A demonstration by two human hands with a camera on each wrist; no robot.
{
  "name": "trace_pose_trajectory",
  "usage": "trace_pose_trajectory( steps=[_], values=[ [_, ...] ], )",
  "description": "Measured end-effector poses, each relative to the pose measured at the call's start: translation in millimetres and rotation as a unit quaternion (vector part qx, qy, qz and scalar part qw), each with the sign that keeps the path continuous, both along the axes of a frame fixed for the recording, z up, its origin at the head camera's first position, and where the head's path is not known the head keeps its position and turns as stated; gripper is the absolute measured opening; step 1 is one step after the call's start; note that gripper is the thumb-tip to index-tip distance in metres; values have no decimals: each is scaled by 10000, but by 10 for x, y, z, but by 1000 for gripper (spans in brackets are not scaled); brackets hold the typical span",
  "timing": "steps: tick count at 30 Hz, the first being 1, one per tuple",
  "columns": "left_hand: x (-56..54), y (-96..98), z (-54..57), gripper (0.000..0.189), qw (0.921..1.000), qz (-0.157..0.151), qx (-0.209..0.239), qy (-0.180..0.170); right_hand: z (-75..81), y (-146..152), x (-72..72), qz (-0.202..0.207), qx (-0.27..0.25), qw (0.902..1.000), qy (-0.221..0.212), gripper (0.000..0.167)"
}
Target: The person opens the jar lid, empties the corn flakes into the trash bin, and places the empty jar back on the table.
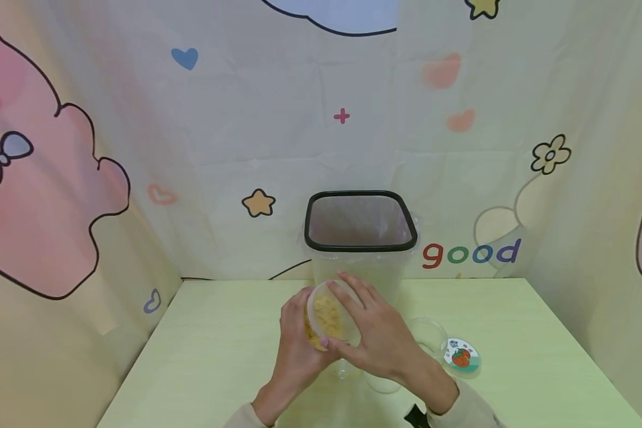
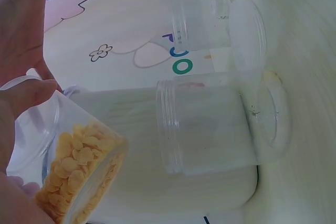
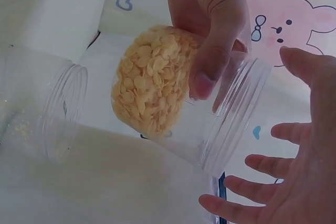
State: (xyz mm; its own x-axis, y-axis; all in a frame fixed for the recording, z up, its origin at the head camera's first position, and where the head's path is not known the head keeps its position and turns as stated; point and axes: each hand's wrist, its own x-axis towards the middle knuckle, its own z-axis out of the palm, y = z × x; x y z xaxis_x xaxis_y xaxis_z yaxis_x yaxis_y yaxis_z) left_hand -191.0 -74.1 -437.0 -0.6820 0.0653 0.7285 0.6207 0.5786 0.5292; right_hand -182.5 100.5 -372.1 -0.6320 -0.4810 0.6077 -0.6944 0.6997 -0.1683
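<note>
My left hand (image 1: 295,348) grips a clear plastic jar (image 3: 202,124) by its side. The jar is tilted with its open, threaded mouth towards my right hand. Yellowish flakes (image 3: 149,80) fill its lower part. Around that mouth my right hand (image 1: 380,333) spreads its fingers, fingertips near the rim in the head view; in the right wrist view a gap shows between them and the jar. Two more clear jars stand beyond, a nearer jar (image 2: 205,124) and a farther jar (image 2: 199,24).
A tall bin with a black rim (image 1: 361,248) and a plastic liner stands at the back of the table. Right of my hands lies a round lid (image 1: 461,355) with a strawberry picture. A small black object (image 1: 417,416) shows by the right sleeve. A patterned curtain (image 1: 219,119) hangs behind.
</note>
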Motion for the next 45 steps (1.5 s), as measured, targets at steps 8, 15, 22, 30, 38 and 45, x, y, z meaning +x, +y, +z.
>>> trace_pose_trajectory(
  steps=[8,15,22,30,38,45],
  values=[
    [-23,70,-29,108,9954,389,-584,652,-18,26,33,-375,-150,9991,-149,83],
    [-54,117,-35,106,9845,733,-1009,1229,-33,56,46,-661,-294,9967,-355,85],
    [-67,165,-26,104,9752,912,-1281,1558,-39,72,31,-715,-449,9952,-493,84],
    [-70,217,-8,105,9677,1005,-1462,1789,-46,88,23,-585,-632,9947,-558,82],
    [-99,226,-24,105,9614,992,-1637,1978,-67,115,12,-423,-865,9945,-422,78],
    [-112,207,3,110,9503,1010,-2141,2021,-80,156,4,-351,-1159,9916,-446,76]
  ],
)
